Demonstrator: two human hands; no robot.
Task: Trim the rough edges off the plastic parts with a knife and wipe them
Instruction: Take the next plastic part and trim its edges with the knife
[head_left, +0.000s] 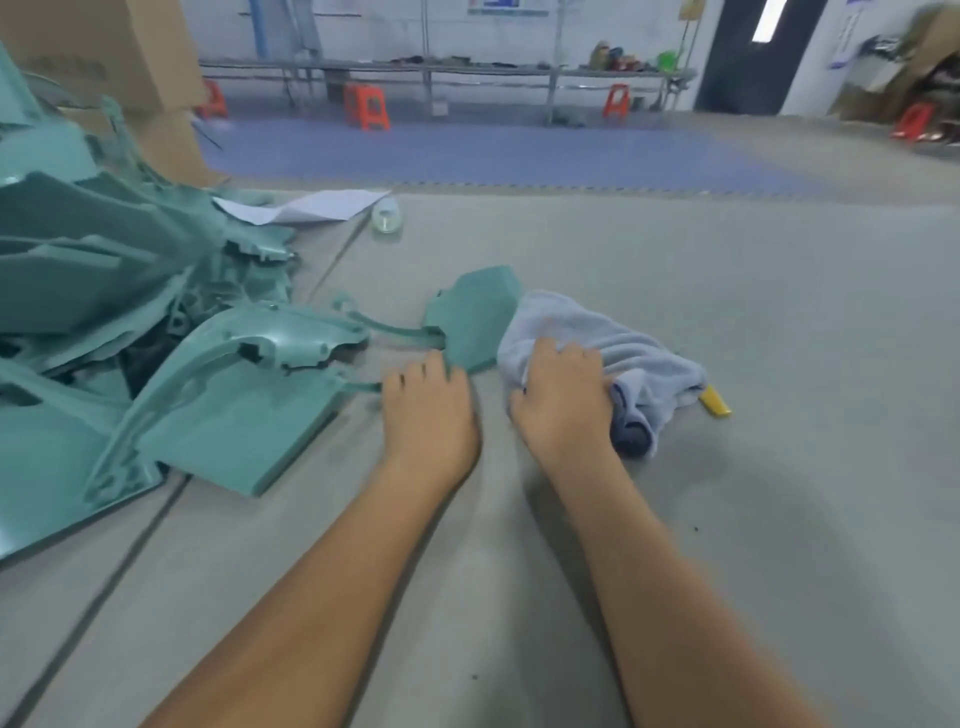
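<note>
A teal part (475, 317) lies flat on the table (727, 291), between the two hands. The left hand (428, 402) rests on its near edge with fingers bent over it, while the right hand (563, 395) grips a pale cloth (613, 338) bunched against the part's right side. A yellow knife (716, 402) pokes out just beyond the cloth, and more teal parts (104, 291) are heaped to the left.

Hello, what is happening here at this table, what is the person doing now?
A person works on green plastic parts at a grey table. The right hand grips a light blue cloth lying over one end of a small green part, while the left hand rests at its near edge. A pile of green parts sits to the left. A yellow object, possibly the knife, lies beside the cloth.
</note>
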